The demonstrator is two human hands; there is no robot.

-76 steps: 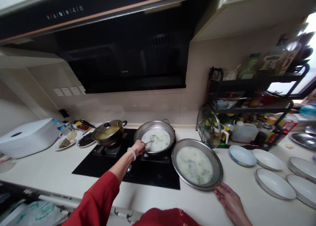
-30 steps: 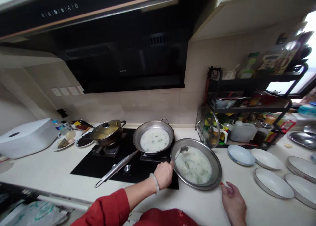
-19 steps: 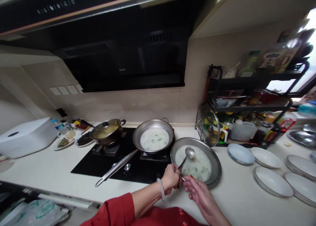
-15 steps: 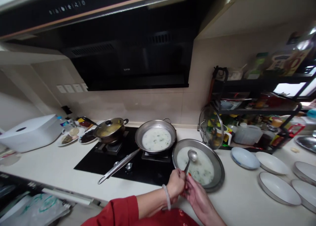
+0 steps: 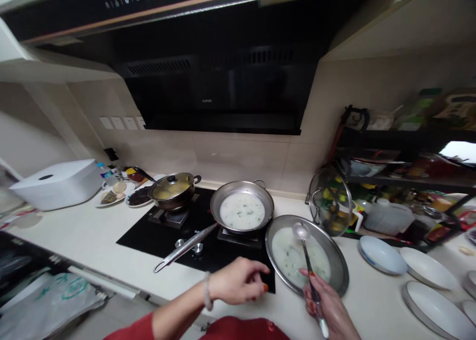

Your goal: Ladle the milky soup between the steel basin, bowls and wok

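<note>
A long-handled soup ladle (image 5: 305, 248) is gripped in my right hand (image 5: 327, 303), its round metal bowl held over the white soup with green bits (image 5: 290, 260). That soup fills a wide metal basin (image 5: 337, 273) on the counter, right of the stove. My left hand (image 5: 241, 282) hangs in front of the stove edge, left of the basin, holding nothing; its index finger is stretched out and the others are loosely curled. Behind it, a steel frying pan (image 5: 268, 197) with more of the white soup (image 5: 242, 211) sits on the right burner, its long handle pointing front left.
A lidded pot (image 5: 171, 191) stands on the left burner. Plates of food and a white box (image 5: 57, 181) are further left. A glass lid (image 5: 330, 201) leans behind the basin. Several shallow dishes (image 5: 427, 268) lie to the right, below a crowded black rack (image 5: 420, 179).
My left hand has let go of the ladle and moved left, away from it. My right hand now holds the ladle alone, slightly further right. The view has shifted a little.
</note>
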